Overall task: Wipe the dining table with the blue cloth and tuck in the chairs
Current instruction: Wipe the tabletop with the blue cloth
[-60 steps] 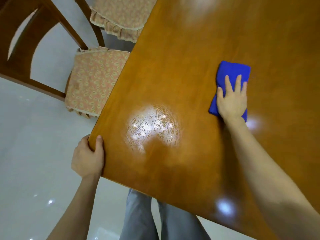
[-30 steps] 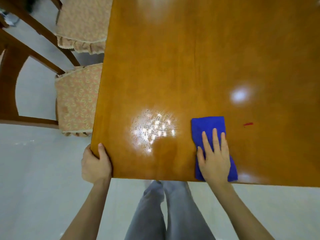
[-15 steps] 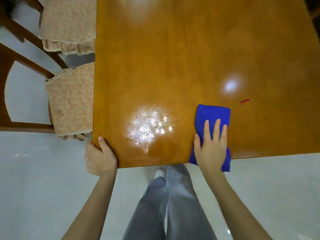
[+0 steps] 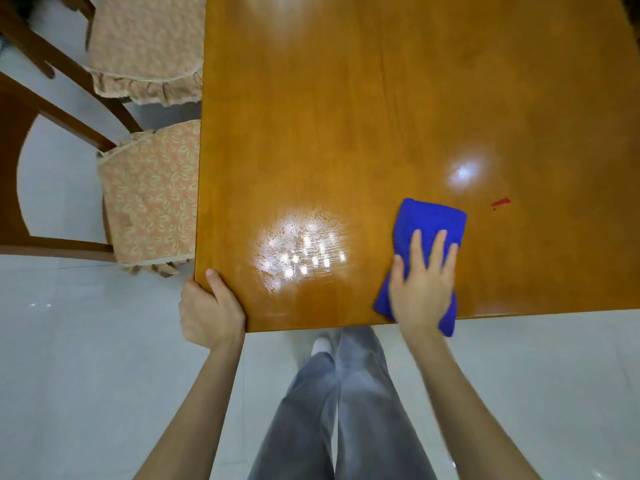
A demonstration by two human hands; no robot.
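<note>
Bracing the counter point(image 4: 381, 98) by gripping its near-left corner with the left hand point(image 4: 211, 315), apparently for steadiness, a person presses the blue cloth point(image 4: 427, 223) flat near the front edge, right hand point(image 4: 420, 292) on top, its fingers point(image 4: 438, 245) slightly spread, cloth extending beyond the fingertips, 2 chairs point(image 4: 149, 202) untucked.

Right hand point(image 4: 422, 289) is pressing flat on blue cloth point(image 4: 429, 220) at lower right of table point(image 4: 346, 116), left hand point(image 4: 211, 313) is gripping table's lower-left corner, two cushioned chairs point(image 4: 152, 199) are sitting at left.
</note>
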